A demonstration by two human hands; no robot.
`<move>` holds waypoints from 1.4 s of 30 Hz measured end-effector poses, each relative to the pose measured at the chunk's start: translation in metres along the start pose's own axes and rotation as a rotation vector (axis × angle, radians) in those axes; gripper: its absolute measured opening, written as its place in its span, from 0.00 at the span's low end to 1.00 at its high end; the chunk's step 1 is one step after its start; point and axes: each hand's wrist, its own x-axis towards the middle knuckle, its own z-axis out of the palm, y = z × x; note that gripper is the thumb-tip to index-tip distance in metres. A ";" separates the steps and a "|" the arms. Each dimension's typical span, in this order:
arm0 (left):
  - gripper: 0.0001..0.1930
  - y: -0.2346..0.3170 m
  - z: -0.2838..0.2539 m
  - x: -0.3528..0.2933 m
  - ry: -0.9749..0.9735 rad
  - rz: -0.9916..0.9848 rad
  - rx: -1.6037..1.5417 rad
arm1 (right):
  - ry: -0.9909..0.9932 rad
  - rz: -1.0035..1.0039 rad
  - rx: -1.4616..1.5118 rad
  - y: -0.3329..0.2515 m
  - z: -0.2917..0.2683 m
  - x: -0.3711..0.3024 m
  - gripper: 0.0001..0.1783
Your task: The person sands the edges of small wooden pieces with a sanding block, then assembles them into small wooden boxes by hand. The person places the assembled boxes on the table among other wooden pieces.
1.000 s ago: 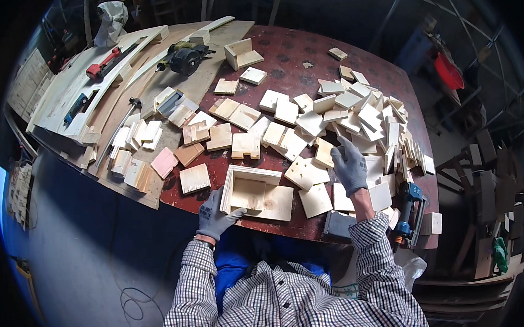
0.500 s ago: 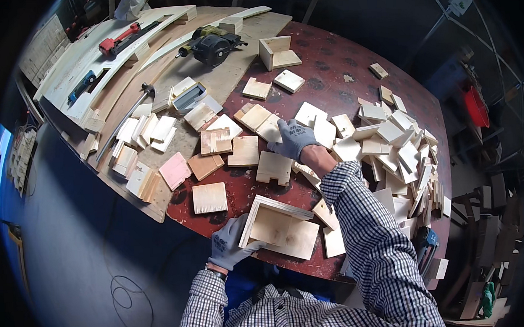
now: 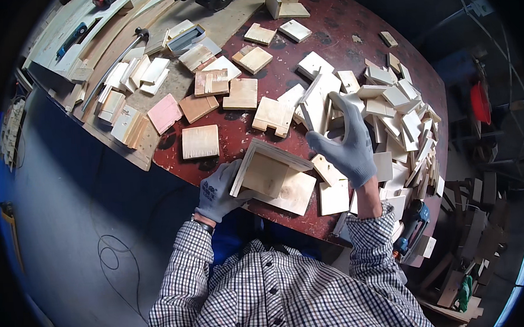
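Observation:
My gloved left hand (image 3: pixel 219 192) grips the left side of a small open wooden box (image 3: pixel 268 178) at the table's near edge. The box has upright walls on its left and far sides and a base board sticking out to the right. My gloved right hand (image 3: pixel 353 144) is raised just right of the box, its thumb and fingers around a square wooden board (image 3: pixel 318 104). That board is tilted up on edge above the loose pieces; part of it is hidden by the fingers. Left of it lies a notched wooden block (image 3: pixel 272 117).
Many loose wooden blocks (image 3: pixel 397 91) are heaped at the table's right. A blue-and-black power tool (image 3: pixel 412 229) lies at the near right edge. A hammer (image 3: pixel 141 33) and a grey tray (image 3: pixel 186 40) rest at the left. An L-shaped wooden piece (image 3: pixel 286 3) stands far back.
My right hand has drawn back toward me and to the right, lifting a board from among the loose blocks. My left hand still holds the box. The view has tipped downward.

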 end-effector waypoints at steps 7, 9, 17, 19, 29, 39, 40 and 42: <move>0.42 -0.001 -0.001 -0.006 0.007 -0.060 -0.025 | -0.013 0.642 0.308 -0.042 0.066 -0.165 0.53; 0.41 -0.003 0.000 -0.005 0.031 -0.042 -0.019 | 0.080 0.615 0.289 -0.034 0.093 -0.166 0.54; 0.39 -0.023 0.013 -0.012 0.044 -0.001 -0.011 | 0.169 0.157 -0.213 -0.017 0.135 -0.166 0.53; 0.39 -0.016 0.008 -0.011 0.039 -0.012 -0.056 | 0.025 0.369 -0.144 -0.014 0.125 -0.161 0.52; 0.32 -0.009 0.007 -0.007 0.095 0.002 -0.063 | 0.037 0.049 -0.390 0.015 0.132 -0.158 0.40; 0.40 -0.015 0.011 -0.008 0.074 -0.022 -0.018 | 0.138 -0.131 -0.339 0.007 0.119 -0.163 0.26; 0.41 -0.015 0.012 -0.008 0.079 -0.026 -0.023 | 0.176 -0.137 -0.332 0.007 0.117 -0.166 0.26; 0.42 -0.017 0.012 -0.010 0.087 -0.028 -0.018 | 0.226 -0.122 -0.311 0.006 0.110 -0.168 0.26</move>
